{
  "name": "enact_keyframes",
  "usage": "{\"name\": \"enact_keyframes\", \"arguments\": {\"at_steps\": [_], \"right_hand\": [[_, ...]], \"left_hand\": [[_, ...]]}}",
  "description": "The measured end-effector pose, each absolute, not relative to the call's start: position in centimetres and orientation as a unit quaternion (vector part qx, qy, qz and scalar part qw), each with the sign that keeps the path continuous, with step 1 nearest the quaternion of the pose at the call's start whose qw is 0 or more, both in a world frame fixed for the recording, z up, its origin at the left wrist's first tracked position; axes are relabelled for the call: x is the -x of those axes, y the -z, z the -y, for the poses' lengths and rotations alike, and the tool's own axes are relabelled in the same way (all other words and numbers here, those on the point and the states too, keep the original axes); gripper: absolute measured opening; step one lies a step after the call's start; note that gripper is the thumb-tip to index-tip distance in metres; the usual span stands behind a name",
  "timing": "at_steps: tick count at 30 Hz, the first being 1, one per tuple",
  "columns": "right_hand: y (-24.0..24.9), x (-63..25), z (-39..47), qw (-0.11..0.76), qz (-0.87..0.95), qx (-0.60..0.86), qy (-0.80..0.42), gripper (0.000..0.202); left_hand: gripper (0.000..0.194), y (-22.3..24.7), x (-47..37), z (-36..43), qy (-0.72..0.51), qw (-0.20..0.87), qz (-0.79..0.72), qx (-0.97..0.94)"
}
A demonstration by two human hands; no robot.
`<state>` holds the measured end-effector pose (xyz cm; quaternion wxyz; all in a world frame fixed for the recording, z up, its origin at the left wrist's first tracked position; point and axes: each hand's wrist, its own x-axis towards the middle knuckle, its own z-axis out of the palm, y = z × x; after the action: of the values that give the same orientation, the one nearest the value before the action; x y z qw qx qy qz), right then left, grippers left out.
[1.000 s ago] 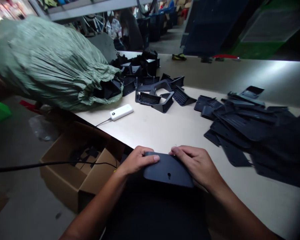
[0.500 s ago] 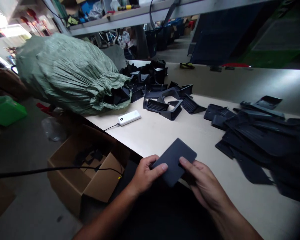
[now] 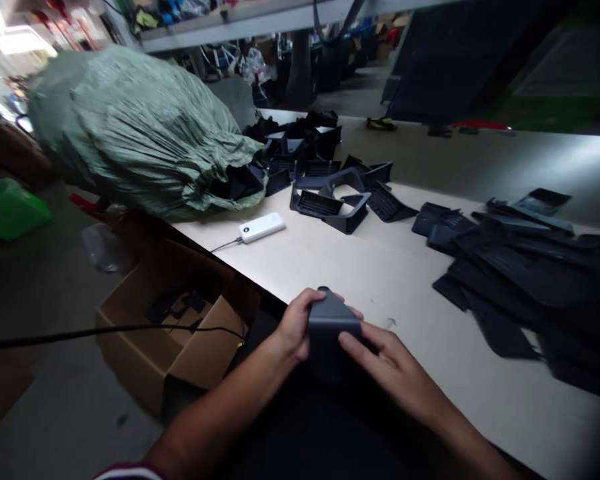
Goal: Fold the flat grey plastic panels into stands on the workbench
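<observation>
A dark grey plastic part with a bent edge is held between both hands at the table's near edge. My left hand is closed on its left side, fingers wrapped over the far end. On the right, my right hand grips it, thumb on the near face and fingers behind. The lower half of the part fades into dark clothing. Beyond it on the table lie several black plastic vent-like parts. To the right is a heap of flat black plastic parts.
A white power bank with a cable lies on the pale table. A big green woven sack spills black parts at the left. An open cardboard box stands below the table edge. A shelf runs overhead.
The plastic part has been turned, so its bent edge now faces me instead of its broad flat face. Both hands have shifted their hold. The view has moved slightly.
</observation>
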<state>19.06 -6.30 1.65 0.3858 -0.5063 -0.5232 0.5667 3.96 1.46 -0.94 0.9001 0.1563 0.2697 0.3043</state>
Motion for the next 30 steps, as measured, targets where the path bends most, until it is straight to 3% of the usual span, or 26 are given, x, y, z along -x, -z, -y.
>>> {"name": "enact_keyframes", "arguments": {"at_steps": [4, 7, 15, 21, 26, 30], "right_hand": [[-0.6, -16.9, 7.1, 0.504, 0.434, 0.505, -0.551, 0.043], [-0.2, -16.1, 7.8, 0.539, 0.443, 0.511, -0.503, 0.040], [-1.3, -18.1, 7.9, 0.486, 0.510, 0.515, -0.489, 0.036], [-1.0, -18.3, 7.9, 0.480, 0.541, 0.511, -0.465, 0.057], [-0.9, -19.8, 7.8, 0.457, 0.554, 0.525, -0.456, 0.029], [-1.0, -20.6, 7.9, 0.451, 0.554, 0.536, -0.450, 0.025]], "left_hand": [[0.030, 0.3, -4.8, 0.0, -0.384, 0.848, -0.326, -0.165], [0.029, -0.3, -4.9, 1.0, -0.420, 0.804, -0.366, -0.207], [0.018, -1.7, -4.7, 1.8, -0.463, 0.766, -0.338, -0.290], [0.013, -2.7, -4.2, 1.4, -0.470, 0.760, -0.331, -0.305], [0.021, -2.6, -3.6, 0.4, -0.466, 0.775, -0.359, -0.229], [0.024, -2.0, -3.4, -0.3, -0.423, 0.806, -0.377, -0.172]]}}
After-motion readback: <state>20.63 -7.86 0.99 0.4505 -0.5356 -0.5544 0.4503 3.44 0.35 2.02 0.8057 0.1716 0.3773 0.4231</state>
